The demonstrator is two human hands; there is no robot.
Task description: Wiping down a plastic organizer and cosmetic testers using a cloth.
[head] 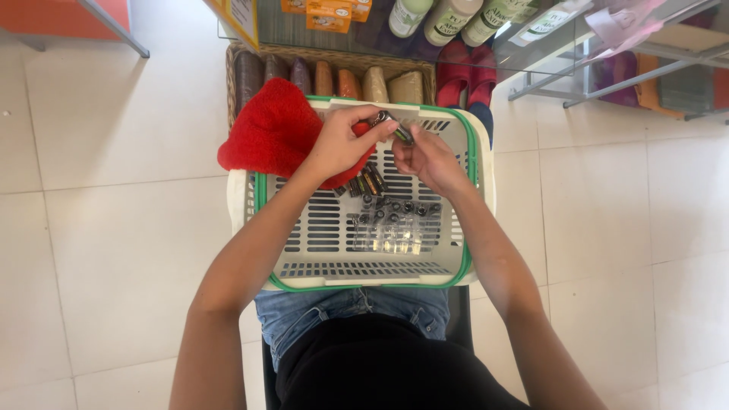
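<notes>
Head view, looking down: pale tiled floor (114,228) all round, person seated w/ a grey slatted plastic basket (319,250) w/ green rim resting on their lap. Behind it a wicker basket (334,57) holds a row of rolled cloths in brown, purple, orange & beige; past that a glass shelf (547,45) w/ bottles & small orange boxes. Red towel (269,129) drapes over the grey basket's far-left corner, partly inside, partly hanging out. Basket bottom holds approx a dozen small dark cylindrical pieces (380,205), some loose & tilted, some standing in a rough row, plus a clear plastic tray or packaging (387,237) just nearer the person; can't tell exactly what the pieces are. Left hand (342,140) is curled, thumb & forefingers pinched on a small dark metal piece (380,118) held above the basket's far rim. Right hand (429,156) is also nearly closed, fingertips pinching a small dark cylinder (403,135) that touches or sits just beside the left hand's piece; the 2 seem to be being fitted together or pulled apart, can't tell which. To do this well, I'd judge: keep both pinches close to the joint, line the pieces up straight, work directly over the basket so anything dropped lands inside & not on the floor, avoid snagging the towel.
</notes>
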